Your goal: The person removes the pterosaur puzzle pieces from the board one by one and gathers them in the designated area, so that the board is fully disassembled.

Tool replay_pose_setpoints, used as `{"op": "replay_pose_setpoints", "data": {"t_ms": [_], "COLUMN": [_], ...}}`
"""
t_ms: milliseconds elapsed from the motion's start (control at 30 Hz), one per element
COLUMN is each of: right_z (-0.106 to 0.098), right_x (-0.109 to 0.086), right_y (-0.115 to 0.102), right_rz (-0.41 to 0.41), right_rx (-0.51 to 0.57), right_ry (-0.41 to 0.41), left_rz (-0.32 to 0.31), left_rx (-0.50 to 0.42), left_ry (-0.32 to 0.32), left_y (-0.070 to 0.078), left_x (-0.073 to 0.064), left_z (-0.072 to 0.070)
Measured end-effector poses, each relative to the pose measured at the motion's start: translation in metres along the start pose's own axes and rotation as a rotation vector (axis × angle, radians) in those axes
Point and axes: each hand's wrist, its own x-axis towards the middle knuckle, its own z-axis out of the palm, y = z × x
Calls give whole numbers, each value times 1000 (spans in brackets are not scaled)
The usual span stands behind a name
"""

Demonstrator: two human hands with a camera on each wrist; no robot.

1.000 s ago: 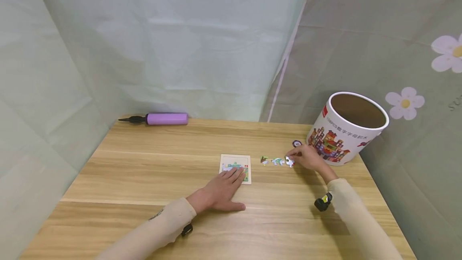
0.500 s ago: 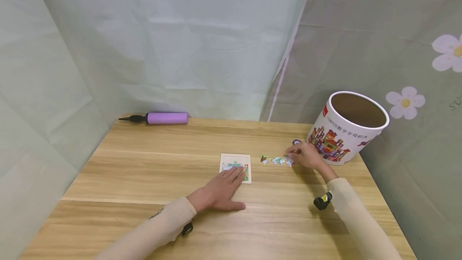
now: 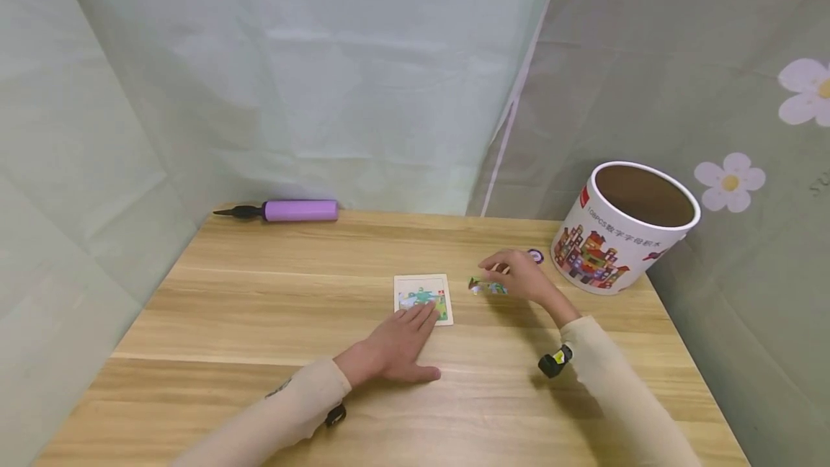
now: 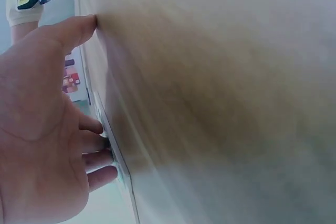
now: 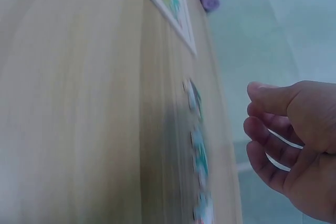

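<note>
My left hand (image 3: 400, 347) lies with its fingers outstretched on a small square puzzle board (image 3: 418, 282) with a pale rim and a green and blue picture. In the left wrist view the fingertips (image 4: 102, 174) touch the board and the thumb reaches sideways to the table. My right hand (image 3: 524, 279) hovers over a row of loose jigsaw pieces (image 3: 476, 285), its fingers loosely bent. The right wrist view shows nothing between its fingers, and a middle piece (image 5: 199, 156) and an end piece (image 5: 203, 209) lie on the wood. The hand covers part of the row in the head view.
A white printed bucket (image 3: 599, 254) stands at the right rear of the wooden table (image 3: 292, 308). Beside it lies a small dark round disc (image 3: 535, 256). A purple hand pump (image 3: 301, 210) rests along the back edge, against the curtain.
My right hand has left the rightmost jigsaw piece, moving left and lifting above the row. My left hand stays on the board.
</note>
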Motion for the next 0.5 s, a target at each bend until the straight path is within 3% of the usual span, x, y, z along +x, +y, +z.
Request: {"op": "replay_pose_setpoints", "data": {"t_ms": [500], "right_z": [50], "right_x": [39], "right_y": [-42], "right_rz": [-97], "right_rx": [39], "right_ry": [-77], "left_rz": [9], "left_rx": [27], "left_ry": [24], "left_y": [2], "left_x": [-6], "left_z": [3]}}
